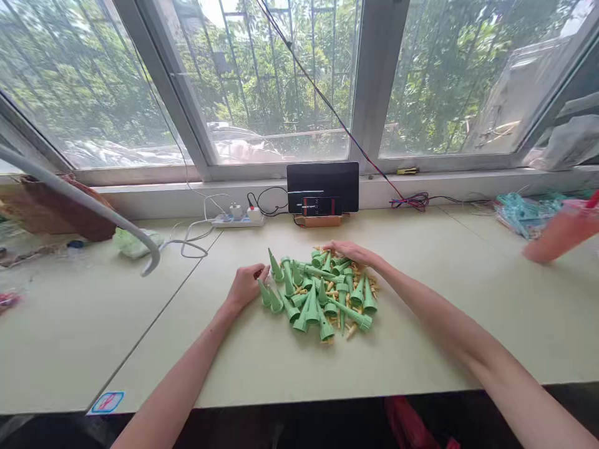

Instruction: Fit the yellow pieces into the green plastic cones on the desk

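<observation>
A heap of light green plastic cone-shaped spikes (312,305) with ribbed collars lies on the pale table in front of me. Small tan plastic pieces (352,329) are mixed in among them. At the heap's left edge is my left hand (247,285), its fingers curled and thumb close to the index finger, beside an upright green cone (275,267). What its fingertips hold, if anything, is hidden. My right hand (353,251) reaches over the far side of the heap with fingers stretched out to the left, partly behind the green and tan pieces.
A phone (321,206) leans on a black tablet (322,178) at the sill. A white power strip (238,219) with cables stands left of it. A grey curved tube (93,209) crosses the left. To the right are an orange-pink cup (561,232) and teal bundles (517,212).
</observation>
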Tool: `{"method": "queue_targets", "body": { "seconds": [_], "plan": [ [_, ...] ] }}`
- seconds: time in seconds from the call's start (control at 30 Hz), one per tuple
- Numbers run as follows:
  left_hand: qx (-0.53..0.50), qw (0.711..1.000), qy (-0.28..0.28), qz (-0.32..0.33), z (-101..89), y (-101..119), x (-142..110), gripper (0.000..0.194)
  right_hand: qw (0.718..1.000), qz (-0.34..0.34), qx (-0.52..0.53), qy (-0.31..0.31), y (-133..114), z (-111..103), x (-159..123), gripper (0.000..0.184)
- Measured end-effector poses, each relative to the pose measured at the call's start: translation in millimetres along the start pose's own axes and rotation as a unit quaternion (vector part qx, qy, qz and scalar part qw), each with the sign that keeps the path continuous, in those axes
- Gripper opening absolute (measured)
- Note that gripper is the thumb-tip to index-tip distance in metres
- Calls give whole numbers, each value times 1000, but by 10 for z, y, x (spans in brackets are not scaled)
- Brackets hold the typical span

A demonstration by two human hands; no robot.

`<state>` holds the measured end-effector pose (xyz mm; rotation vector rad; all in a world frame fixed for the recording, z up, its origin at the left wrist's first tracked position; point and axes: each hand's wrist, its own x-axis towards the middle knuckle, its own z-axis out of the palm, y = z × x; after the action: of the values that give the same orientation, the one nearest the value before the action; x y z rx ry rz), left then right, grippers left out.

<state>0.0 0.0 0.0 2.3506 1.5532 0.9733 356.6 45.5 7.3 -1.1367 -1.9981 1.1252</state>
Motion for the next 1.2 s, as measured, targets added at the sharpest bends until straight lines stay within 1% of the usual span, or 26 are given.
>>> {"method": "queue_targets", "body": {
  "seconds": [0.07,0.17,0.2,0.23,0.3,0.33,0.37,0.43,0.5,0.57,0.63,0.73,0.9,1.2],
  "plan": [
    [-2,1000,2,1,-7,-10,7,43,999,-19,30,-10,16,-34,2,72],
    [-4,1000,5,2,-9,-14,22,43,997,-36,70,23,44,-98,-34,69],
    [-4,1000,5,2,-8,-11,27,43,995,-39,81,48,56,-124,-64,69],
    [-4,1000,6,2,-7,-5,32,43,992,-34,82,88,71,-151,-104,68],
    [-4,1000,5,2,-8,9,36,43,981,-1,41,189,112,-203,-216,59],
    [-4,1000,5,1,-11,17,36,43,967,31,-5,255,138,-224,-286,51],
    [-4,1000,6,0,-17,24,34,43,957,49,-25,286,168,-238,-364,42],
    [-2,1000,10,-6,-37,31,27,42,936,78,-53,338,234,-241,-529,32],
    [0,1000,16,-14,-64,30,18,40,914,105,-82,384,295,-208,-683,25],
    [2,999,22,-23,-91,22,6,37,897,121,-105,412,337,-158,-798,23],
    [3,999,26,-31,-109,14,-6,34,893,123,-118,416,351,-113,-863,24],
    [4,999,24,-36,-109,8,-24,33,898,119,-129,404,332,-84,-891,25],
    [0,999,12,-30,-76,34,-30,35,901,118,-141,393,308,-117,-906,27],
    [-10,999,15,-39,-55,85,2,36,900,113,-152,392,361,-162,-918,27]
  ]
}}
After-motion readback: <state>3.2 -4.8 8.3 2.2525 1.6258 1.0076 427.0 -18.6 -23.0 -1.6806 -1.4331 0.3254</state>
